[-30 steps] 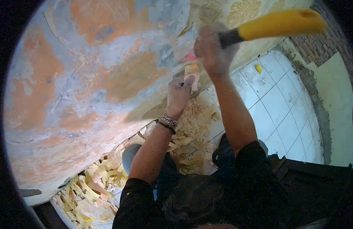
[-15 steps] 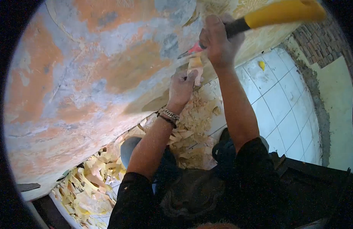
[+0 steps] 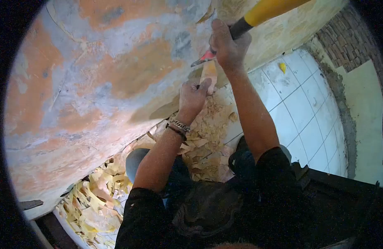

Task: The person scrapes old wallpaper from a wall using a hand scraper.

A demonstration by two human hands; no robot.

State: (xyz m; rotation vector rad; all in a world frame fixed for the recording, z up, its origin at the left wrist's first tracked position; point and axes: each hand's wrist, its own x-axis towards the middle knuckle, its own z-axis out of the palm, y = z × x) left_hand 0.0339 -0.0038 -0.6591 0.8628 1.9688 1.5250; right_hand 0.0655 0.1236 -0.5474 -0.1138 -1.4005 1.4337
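Right hand point(image 3: 231, 45) gripping a tool point(image 3: 271, 13), left hand point(image 3: 193, 99) pinching a strip point(image 3: 209, 75)

The right hand is wrapping its fingers around the tool's dark neck, and the yellow handle is slanting up and out of view. The red head's grey tip is pointing at the patchy wall point(image 3: 137, 74), near the wall's lower edge; whether it is touching, I cannot tell. The left hand is pressing the pale strip between thumb and fingers, just below that tip. A bracelet point(image 3: 180, 125) is circling the left wrist. Paper scraps point(image 3: 210, 133) are lying on the tiled floor point(image 3: 301, 106), along its edge by the wall.
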